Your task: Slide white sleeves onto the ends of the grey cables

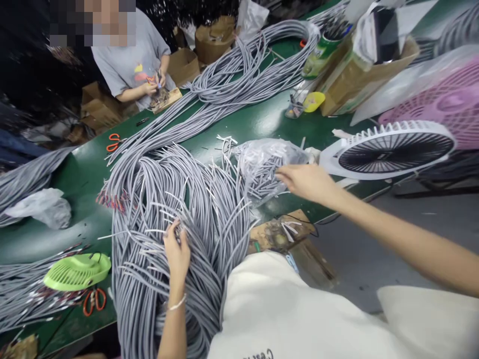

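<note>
A large bundle of grey cables (149, 279) hangs over the table's near edge, many with white-tipped ends. Within these ends, my left hand (177, 252) has its fingers curled around a grey cable; part of the grip is hidden. To the right, my right hand (307, 183) is at the side of a clear plastic bag (262, 149) filled with short grey tube pieces (264, 179). Its fingers are pressed together, and whatever is between them is too small to make out.
A white fan (389, 149) stands right of the bag. Orange-handled scissors (94, 301) and a green fan-like thing (77, 271) lie at the left. Across the green table (90, 172), another person (130, 65) handles small parts. A cardboard box (359, 80) stands at the back right.
</note>
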A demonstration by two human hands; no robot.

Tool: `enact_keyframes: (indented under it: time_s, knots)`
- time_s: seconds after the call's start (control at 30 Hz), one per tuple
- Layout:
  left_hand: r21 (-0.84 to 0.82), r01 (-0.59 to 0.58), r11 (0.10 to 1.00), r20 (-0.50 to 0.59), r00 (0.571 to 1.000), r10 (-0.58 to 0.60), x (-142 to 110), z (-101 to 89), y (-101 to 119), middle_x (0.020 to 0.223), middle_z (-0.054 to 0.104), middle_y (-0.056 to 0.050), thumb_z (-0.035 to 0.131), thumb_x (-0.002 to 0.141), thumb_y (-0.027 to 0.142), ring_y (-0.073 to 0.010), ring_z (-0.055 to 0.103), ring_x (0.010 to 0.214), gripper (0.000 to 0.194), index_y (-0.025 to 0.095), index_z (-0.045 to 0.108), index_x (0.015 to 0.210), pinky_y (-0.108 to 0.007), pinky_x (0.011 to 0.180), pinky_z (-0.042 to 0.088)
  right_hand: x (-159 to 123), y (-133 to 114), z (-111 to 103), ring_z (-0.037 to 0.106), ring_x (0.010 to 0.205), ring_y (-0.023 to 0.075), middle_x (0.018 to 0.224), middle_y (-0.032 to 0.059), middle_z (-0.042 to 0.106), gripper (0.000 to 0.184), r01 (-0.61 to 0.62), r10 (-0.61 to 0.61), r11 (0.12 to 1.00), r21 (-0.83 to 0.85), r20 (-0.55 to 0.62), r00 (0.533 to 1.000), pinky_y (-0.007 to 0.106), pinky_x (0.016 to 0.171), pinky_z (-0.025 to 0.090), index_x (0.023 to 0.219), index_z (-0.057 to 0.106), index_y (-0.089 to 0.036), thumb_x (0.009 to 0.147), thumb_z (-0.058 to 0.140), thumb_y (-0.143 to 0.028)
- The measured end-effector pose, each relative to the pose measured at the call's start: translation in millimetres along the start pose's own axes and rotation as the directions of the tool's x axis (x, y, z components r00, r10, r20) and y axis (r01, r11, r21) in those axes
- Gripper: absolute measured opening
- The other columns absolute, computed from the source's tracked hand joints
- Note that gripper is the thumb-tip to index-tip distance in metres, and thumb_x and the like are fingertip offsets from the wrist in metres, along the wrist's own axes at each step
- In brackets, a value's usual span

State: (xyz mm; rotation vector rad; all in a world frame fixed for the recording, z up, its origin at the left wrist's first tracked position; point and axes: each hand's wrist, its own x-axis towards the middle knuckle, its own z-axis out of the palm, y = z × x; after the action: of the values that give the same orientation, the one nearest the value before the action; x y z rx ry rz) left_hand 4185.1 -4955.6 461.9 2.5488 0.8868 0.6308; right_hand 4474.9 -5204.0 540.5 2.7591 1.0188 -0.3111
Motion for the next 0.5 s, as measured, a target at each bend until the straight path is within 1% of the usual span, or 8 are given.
enact_keyframes:
  time_s: [0.03,0.1,0.17,0.2,0.27,0.33,0.43,0.5]
  knots:
    - [0.06,-0.018,0.998,0.007,1.0,0.018,-4.9,4.8,5.6,0.124,0.055,-0.02,0.038,0.091,0.041,-0.0295,0.049,0.119,0.042,0.011,0.053,0.116,-0.047,0.095,0.041,3.4,-9.5,8.2,0.059,0.087,0.0222,0.099,0.0128,0.066,0.026,0.032,-0.032,0.999,-0.005,0.007,0.999,0.027,0.063,0.031,0.106,0.061,-0.013,0.092,0.043,-0.027]
    - [0.224,-0.028,0.974,0.03,0.999,0.021,-20.7,11.2,16.9,0.138,0.041,-0.026,0.044,0.087,0.048,-0.0395,0.031,0.132,0.056,0.008,0.047,0.127,-0.061,0.098,0.033,6.8,-34.0,22.4,0.056,0.097,0.0258,0.103,0.0155,0.064,0.027,0.027,-0.029,0.999,-0.037,-0.055,0.998,0.031,0.071,0.035,0.11,0.06,-0.01,0.09,0.046,-0.023]
    - [0.368,-0.016,0.93,0.087,0.996,-0.017,-41.6,13.5,24.9,0.143,0.033,-0.025,0.048,0.085,0.049,-0.0445,0.019,0.135,0.062,0.01,0.044,0.133,-0.069,0.096,0.027,9.1,-61.7,31.5,0.053,0.101,0.0263,0.101,0.0153,0.063,0.027,0.065,-0.064,0.998,0.0,-0.129,0.99,0.033,0.077,0.036,0.108,0.061,-0.01,0.091,0.044,-0.024]
    - [0.416,-0.024,0.909,0.127,0.991,-0.032,-52.1,13.9,27.4,0.144,0.033,-0.024,0.049,0.085,0.049,-0.0453,0.016,0.136,0.061,0.013,0.044,0.134,-0.072,0.095,0.026,11.9,-76.2,34.8,0.053,0.1,0.0246,0.1,0.0136,0.064,0.028,0.133,-0.123,0.99,0.054,-0.149,0.981,0.033,0.08,0.036,0.107,0.062,-0.012,0.093,0.041,-0.025]
    - [0.469,-0.057,0.881,0.2,0.979,-0.043,-69.7,15.5,30.3,0.144,0.034,-0.022,0.051,0.084,0.047,-0.0452,0.015,0.137,0.059,0.017,0.046,0.134,-0.073,0.094,0.024,24.4,-106.1,40.8,0.054,0.097,0.0205,0.098,0.0102,0.064,0.03,0.313,-0.289,0.933,0.176,-0.147,0.946,0.03,0.083,0.037,0.106,0.062,-0.015,0.095,0.036,-0.024]
    - [0.496,-0.086,0.864,0.247,0.968,-0.045,-79.9,19.0,32.2,0.144,0.034,-0.021,0.051,0.084,0.046,-0.0444,0.016,0.137,0.057,0.019,0.047,0.135,-0.074,0.095,0.023,45.4,-135.2,48.1,0.053,0.101,0.0191,0.108,0.0105,0.063,0.032,0.419,-0.401,0.877,0.235,-0.124,0.908,0.029,0.083,0.037,0.114,0.059,-0.014,0.093,0.035,-0.016]
    - [0.511,-0.109,0.852,0.268,0.963,-0.038,-82.2,25.5,34.9,0.145,0.034,-0.02,0.05,0.085,0.043,-0.0415,0.016,0.138,0.055,0.021,0.046,0.136,-0.073,0.097,0.021,78.4,-169.3,57.8,0.046,0.115,0.0222,0.129,0.0146,0.051,0.041,0.407,-0.402,0.898,0.168,-0.063,0.913,0.032,0.084,0.038,0.126,0.05,-0.012,0.088,0.034,-0.006]
    - [0.501,-0.126,0.856,0.265,0.964,-0.013,-79.8,28.0,35.7,0.145,0.034,-0.02,0.05,0.085,0.041,-0.0399,0.017,0.138,0.054,0.022,0.045,0.136,-0.072,0.099,0.019,90.6,-180.7,59.5,0.044,0.118,0.0245,0.129,0.0172,0.051,0.041,0.39,-0.389,0.915,0.104,-0.023,0.921,0.035,0.087,0.036,0.122,0.054,-0.01,0.088,0.031,-0.005]
